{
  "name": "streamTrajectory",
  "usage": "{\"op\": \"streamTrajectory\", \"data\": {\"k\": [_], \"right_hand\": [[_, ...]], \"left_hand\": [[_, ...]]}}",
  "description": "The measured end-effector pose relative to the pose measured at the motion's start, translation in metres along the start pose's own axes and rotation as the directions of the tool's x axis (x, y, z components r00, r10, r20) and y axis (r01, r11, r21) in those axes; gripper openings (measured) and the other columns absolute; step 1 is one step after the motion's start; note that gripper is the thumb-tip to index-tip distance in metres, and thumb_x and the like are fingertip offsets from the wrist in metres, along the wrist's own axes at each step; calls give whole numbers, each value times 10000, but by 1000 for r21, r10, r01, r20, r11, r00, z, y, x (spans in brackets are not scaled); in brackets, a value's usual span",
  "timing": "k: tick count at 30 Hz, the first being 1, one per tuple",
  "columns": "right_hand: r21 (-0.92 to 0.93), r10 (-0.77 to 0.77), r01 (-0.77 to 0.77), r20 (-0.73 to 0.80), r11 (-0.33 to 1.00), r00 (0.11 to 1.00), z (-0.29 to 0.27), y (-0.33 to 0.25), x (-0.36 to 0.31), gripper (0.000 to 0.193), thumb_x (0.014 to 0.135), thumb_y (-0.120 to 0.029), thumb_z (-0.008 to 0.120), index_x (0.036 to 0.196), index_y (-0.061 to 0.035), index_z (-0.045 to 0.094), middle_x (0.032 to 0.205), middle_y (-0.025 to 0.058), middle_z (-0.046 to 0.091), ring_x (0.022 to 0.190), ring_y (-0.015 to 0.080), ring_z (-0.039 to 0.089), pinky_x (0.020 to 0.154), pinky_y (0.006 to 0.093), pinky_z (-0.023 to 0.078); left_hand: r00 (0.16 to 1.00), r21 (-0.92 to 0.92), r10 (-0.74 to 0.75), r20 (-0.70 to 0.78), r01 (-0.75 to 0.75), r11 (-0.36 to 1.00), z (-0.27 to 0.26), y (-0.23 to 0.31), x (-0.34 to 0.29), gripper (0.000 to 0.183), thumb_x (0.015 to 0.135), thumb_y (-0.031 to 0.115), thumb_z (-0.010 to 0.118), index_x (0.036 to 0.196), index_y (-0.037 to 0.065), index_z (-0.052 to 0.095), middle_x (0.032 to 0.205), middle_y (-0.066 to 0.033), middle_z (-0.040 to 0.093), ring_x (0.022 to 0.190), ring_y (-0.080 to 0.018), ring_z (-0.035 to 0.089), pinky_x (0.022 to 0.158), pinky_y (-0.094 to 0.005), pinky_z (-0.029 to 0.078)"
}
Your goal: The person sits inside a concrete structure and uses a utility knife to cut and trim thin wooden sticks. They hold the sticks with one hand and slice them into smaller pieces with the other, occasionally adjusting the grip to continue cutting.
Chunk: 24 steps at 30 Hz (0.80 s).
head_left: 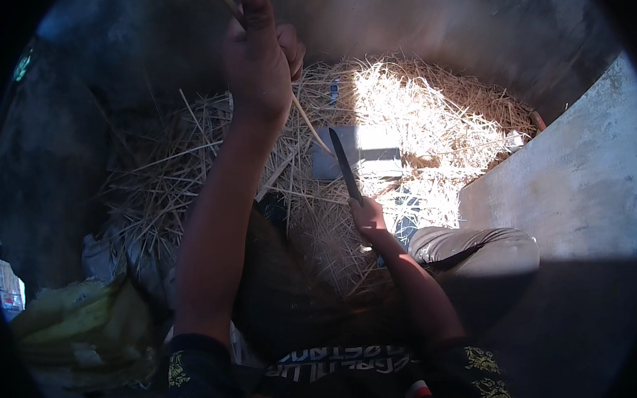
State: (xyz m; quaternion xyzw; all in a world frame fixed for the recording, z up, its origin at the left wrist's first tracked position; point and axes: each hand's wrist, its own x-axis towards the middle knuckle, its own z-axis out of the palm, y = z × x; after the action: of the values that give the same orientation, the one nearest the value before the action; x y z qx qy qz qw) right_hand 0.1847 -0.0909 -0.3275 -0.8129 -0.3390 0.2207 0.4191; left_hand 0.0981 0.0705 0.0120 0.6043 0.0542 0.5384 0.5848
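Observation:
My left hand (262,70) is raised at the upper middle, its fingers closed round a long, thin, pale stick (309,121). The stick slants down to the right. Its lower end lies over a flat grey block (327,165), close to the knife blade; I cannot tell whether stick and blade touch. Lower down, my right hand (369,217) grips the handle of a knife (345,163), whose long dark blade points up and slightly left across the block. Most of the knife's handle is hidden in my fist.
Loose straw-like pale shavings (425,96) are heaped around the block, brightly sunlit on the right. My bent knee (507,248) is at the right. Rough grey walls (573,155) close in the far side and right. A yellow-green sack (85,324) sits at lower left.

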Motion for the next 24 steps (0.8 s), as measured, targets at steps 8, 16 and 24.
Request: {"op": "streamTrajectory", "data": {"k": [8, 16, 24], "right_hand": [[283, 17, 77, -316, 956, 949, -47, -89, 3, 273, 959, -233, 522, 870, 16, 591, 649, 190, 593, 605, 266, 594, 621, 388, 461], [-50, 81, -80, -1, 995, 997, 0, -9, -7, 358, 961, -319, 551, 905, 31, 600, 672, 149, 605, 632, 243, 593, 655, 397, 471], [407, 60, 77, -314, 910, 948, -29, -86, -9, 281, 1008, -289, 514, 973, -12, 550, 717, 143, 600, 655, 197, 564, 643, 367, 458]], "left_hand": [[999, -49, -10, 35, 12, 999, -9, 0, -3, 703, 823, 839, 363, 818, 136, 358, 515, 53, 204, 442, -68, 163, 438, -277, 142], [995, 33, -43, -91, 47, 998, -1, 2, -5, 710, 836, 853, 305, 654, 169, 240, 500, 59, 203, 437, -77, 154, 445, -286, 127], [997, -58, -5, -81, 0, 998, -19, 0, 0, 715, 856, 845, 307, 625, 169, 269, 484, 65, 193, 420, -88, 145, 446, -282, 132]]}}
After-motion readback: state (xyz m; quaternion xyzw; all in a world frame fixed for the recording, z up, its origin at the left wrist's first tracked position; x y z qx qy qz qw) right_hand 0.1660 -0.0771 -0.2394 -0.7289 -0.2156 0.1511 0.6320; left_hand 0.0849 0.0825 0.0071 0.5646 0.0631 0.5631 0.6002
